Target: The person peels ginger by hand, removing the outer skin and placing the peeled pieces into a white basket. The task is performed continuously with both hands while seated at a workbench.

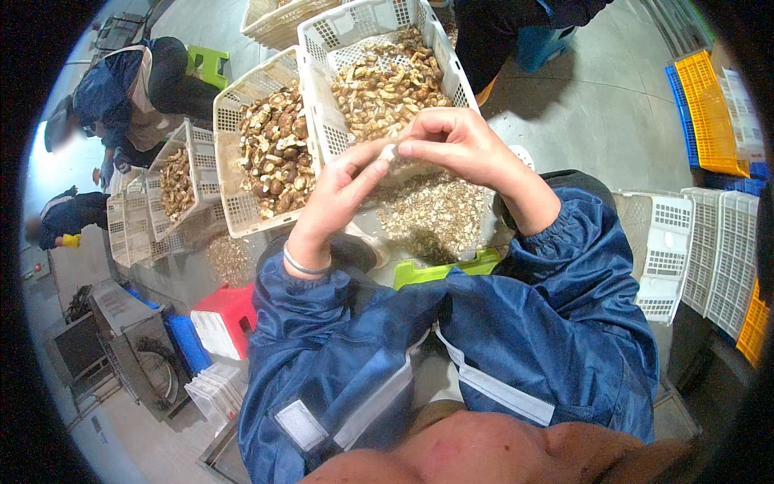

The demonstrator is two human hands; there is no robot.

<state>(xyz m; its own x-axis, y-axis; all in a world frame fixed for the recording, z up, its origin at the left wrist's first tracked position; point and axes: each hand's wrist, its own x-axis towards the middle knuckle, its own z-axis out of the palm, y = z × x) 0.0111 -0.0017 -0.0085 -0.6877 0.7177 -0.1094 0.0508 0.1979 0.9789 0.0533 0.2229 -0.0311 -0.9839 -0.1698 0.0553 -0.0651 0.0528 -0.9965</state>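
Above the near edge of a white plastic crate, my two hands meet. My left hand [340, 189], with a metal bangle at its wrist, pinches a small pale mushroom piece [389, 152] between thumb and fingers. The thumb and curled fingers of my right hand [464, 144] close on the same piece from the other side. Behind them, the white crate [314, 36] holds many brown and cream mushroom stems [393, 85]. To its left, a second white crate [228, 199] contains whole mushrooms with dark caps [278, 151]. My fingers partly hide the piece.
Mushroom trimmings [429, 209] cover the floor below my hands, beside a green plastic stool [447, 270]. A red stool [225, 317] stands at left. Seated at far left, a person [121, 91] works near another mushroom crate [205, 160]. White crates [665, 257] stand at right.
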